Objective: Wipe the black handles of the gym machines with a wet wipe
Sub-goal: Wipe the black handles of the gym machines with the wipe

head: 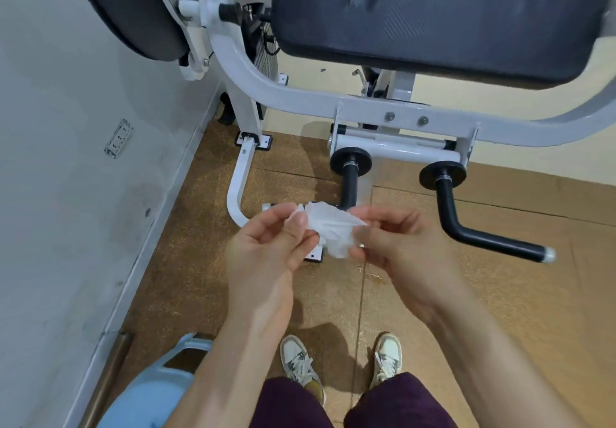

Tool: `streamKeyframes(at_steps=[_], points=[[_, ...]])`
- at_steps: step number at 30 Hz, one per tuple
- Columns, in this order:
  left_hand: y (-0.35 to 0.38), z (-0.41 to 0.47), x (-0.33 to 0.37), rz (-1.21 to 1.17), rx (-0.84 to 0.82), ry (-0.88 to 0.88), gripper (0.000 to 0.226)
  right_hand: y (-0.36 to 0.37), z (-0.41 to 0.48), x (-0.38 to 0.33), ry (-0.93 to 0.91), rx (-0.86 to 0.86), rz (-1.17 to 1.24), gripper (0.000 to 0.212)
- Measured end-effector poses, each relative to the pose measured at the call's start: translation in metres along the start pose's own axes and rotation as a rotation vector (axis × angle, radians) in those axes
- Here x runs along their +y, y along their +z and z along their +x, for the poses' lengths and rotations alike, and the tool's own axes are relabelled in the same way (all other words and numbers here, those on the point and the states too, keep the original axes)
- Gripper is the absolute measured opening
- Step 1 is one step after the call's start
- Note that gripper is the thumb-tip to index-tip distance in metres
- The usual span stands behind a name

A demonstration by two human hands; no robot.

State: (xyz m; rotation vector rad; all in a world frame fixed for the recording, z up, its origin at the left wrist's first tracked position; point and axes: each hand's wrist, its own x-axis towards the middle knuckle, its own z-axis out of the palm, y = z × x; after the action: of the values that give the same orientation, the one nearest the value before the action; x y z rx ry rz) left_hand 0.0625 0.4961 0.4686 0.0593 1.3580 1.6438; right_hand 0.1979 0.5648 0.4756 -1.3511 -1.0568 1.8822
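Wet wipe (328, 227) held crumpled between both hands, in the air in front of the machine, not visibly touching either handle.

Left hand (266, 247) pinches the wipe's left edge, thumb and fingers curled; right hand (396, 247) pinches the right edge the same way, the 2 hands close together. Directly behind the wipe: left black handle (349, 187), a straight section dropping from its black disc, lower end hidden by the wipe. Right black handle (483, 237) sits off to the right of the right hand, bent, running out to a silver end cap. Both hang from the white frame (300, 97) under a dark pad (433, 17). Below: 2 light sneakers (300, 364) on brown floor (500, 294), and a pale blue plastic item (150, 391) by the wall (66, 127), bottom left.
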Motion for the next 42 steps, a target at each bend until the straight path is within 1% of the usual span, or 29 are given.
streamKeyframes(at_steps=[1, 3, 5, 6, 8, 10, 11, 13, 14, 15, 16, 18, 20, 22, 24, 27, 29, 30, 31, 33, 34, 35, 36, 37, 38, 39, 40, 41, 42], points=[[0.008, -0.005, 0.002, 0.099, -0.032, 0.036, 0.015, -0.01, -0.007, -0.009, -0.011, -0.003, 0.012, 0.02], [0.021, -0.014, 0.004, 0.421, -0.152, 0.135, 0.016, -0.03, -0.019, -0.027, -0.063, -0.005, -0.062, 0.021], [0.036, -0.025, 0.001, 0.736, -0.26, 0.197, 0.019, -0.052, -0.029, -0.041, -0.18, 0.059, -0.315, 0.017], [0.045, -0.03, -0.001, 0.834, -0.293, 0.212, 0.019, -0.064, -0.031, -0.048, -0.254, 0.114, -0.471, 0.014], [0.066, -0.041, -0.009, 0.918, -0.322, 0.238, 0.02, -0.088, -0.034, -0.058, -0.386, 0.192, -0.745, 0.008], [0.089, -0.054, -0.022, 0.968, -0.33, 0.272, 0.02, -0.115, -0.035, -0.064, -0.446, 0.196, -0.835, 0.004], [0.101, -0.061, -0.029, 0.98, -0.32, 0.292, 0.018, -0.129, -0.035, -0.066, -0.442, 0.174, -0.776, 0.005], [0.125, -0.074, -0.042, 0.904, -0.299, 0.312, 0.009, -0.159, -0.036, -0.076, -0.347, 0.094, -0.485, 0.011], [0.138, -0.081, -0.049, 0.839, -0.312, 0.311, 0.008, -0.174, -0.038, -0.083, -0.279, 0.045, -0.337, 0.013], [0.151, -0.089, -0.056, 0.781, -0.326, 0.296, 0.014, -0.189, -0.04, -0.092, -0.214, -0.01, -0.221, 0.015], [0.162, -0.096, -0.064, 0.719, -0.322, 0.27, 0.02, -0.204, -0.041, -0.098, -0.159, -0.066, -0.139, 0.016], [0.184, -0.108, -0.079, 0.557, -0.255, 0.236, 0.023, -0.231, -0.043, -0.108, -0.072, -0.179, -0.031, 0.012], [0.202, -0.117, -0.092, 0.452, -0.163, 0.28, 0.02, -0.252, -0.043, -0.116, 0.002, -0.27, 0.055, 0.005], [0.214, -0.123, -0.102, 0.47, -0.091, 0.352, 0.013, -0.265, -0.042, -0.12, 0.064, -0.271, 0.105, 0.004], [0.218, -0.13, -0.109, 0.499, -0.06, 0.387, 0.008, -0.274, -0.037, -0.12, 0.107, -0.206, 0.128, 0.004], [0.223, -0.146, -0.112, 0.425, -0.081, 0.42, 0.017, -0.284, -0.031, -0.119, 0.153, -0.13, 0.205, 0.007], [0.224, -0.154, -0.112, 0.406, -0.042, 0.435, 0.016, -0.291, -0.031, -0.119, 0.171, -0.148, 0.28, 0.013], [0.221, -0.156, -0.111, 0.441, -0.028, 0.425, 0.013, -0.295, -0.031, -0.119, 0.175, -0.194, 0.326, 0.017], [0.216, -0.156, -0.112, 0.501, -0.053, 0.394, 0.018, -0.298, -0.033, -0.12, 0.176, -0.247, 0.361, 0.021], [0.204, -0.157, -0.119, 0.7, -0.183, 0.264, 0.043, -0.304, -0.038, -0.119, 0.16, -0.328, 0.362, 0.026], [0.198, -0.157, -0.126, 0.809, -0.249, 0.199, 0.046, -0.306, -0.041, -0.117, 0.145, -0.355, 0.327, 0.028], [0.191, -0.156, -0.135, 0.904, -0.272, 0.176, 0.039, -0.306, -0.045, -0.114, 0.13, -0.376, 0.282, 0.029], [0.184, -0.156, -0.145, 1.007, -0.246, 0.177, 0.024, -0.306, -0.05, -0.109, 0.115, -0.392, 0.236, 0.029], [0.178, -0.156, -0.154, 1.119, -0.191, 0.208, 0.011, -0.306, -0.054, -0.105, 0.103, -0.398, 0.2, 0.027], [0.175, -0.158, -0.161, 1.223, -0.127, 0.265, 0.023, -0.307, -0.058, -0.101, 0.093, -0.401, 0.183, 0.025], [0.177, -0.162, -0.167, 1.245, -0.082, 0.353, 0.036, -0.308, -0.062, -0.097, 0.087, -0.395, 0.178, 0.024], [0.182, -0.168, -0.171, 1.2, -0.047, 0.432, 0.043, -0.31, -0.066, -0.093, 0.085, -0.384, 0.181, 0.025], [0.192, -0.173, -0.175, 1.141, -0.054, 0.498, 0.047, -0.313, -0.069, -0.09, 0.084, -0.373, 0.188, 0.024], [0.206, -0.178, -0.179, 1.094, -0.081, 0.516, 0.049, -0.317, -0.073, -0.086, 0.083, -0.364, 0.187, 0.024]])
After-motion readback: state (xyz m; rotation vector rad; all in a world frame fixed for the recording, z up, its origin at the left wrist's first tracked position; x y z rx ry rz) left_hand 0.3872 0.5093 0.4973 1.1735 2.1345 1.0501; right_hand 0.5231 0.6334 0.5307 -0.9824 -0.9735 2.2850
